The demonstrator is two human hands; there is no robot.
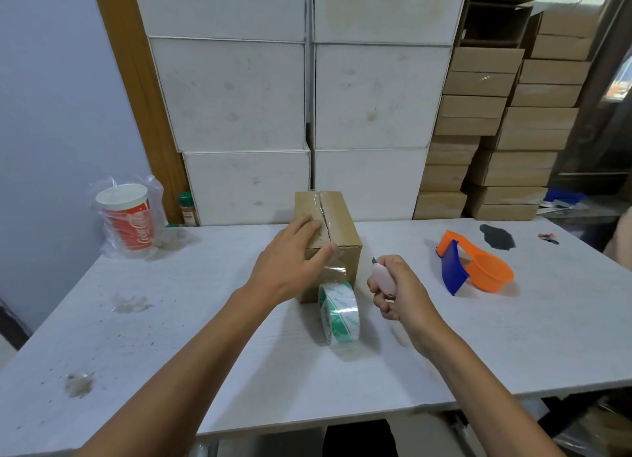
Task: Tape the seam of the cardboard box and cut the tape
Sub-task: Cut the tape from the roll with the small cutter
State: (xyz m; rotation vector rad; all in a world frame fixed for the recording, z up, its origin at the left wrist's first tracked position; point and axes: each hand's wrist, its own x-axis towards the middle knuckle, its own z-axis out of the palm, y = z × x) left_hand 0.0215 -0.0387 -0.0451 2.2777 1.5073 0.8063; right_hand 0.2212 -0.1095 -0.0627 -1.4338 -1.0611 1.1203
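Note:
A small brown cardboard box [342, 217] stands mid-table with clear tape running along its top seam and down its near face. The strip is still joined to a roll of clear tape with green print [339, 312], which stands on edge in front of the box. My left hand [294, 254] lies flat on the near left part of the box top, thumb at the front edge beside the tape. My right hand [393, 285] is closed around a pink utility knife [384, 277], its short blade out and pointing up-left, just right of the box and apart from the tape.
An orange and blue tape dispenser [473, 264] lies to the right, with a dark scrap [497, 237] behind it. A red paper cup in a plastic bag [128, 217] stands back left. Stacked white boxes [307, 97] and brown boxes [496, 131] wall off the table's far edge.

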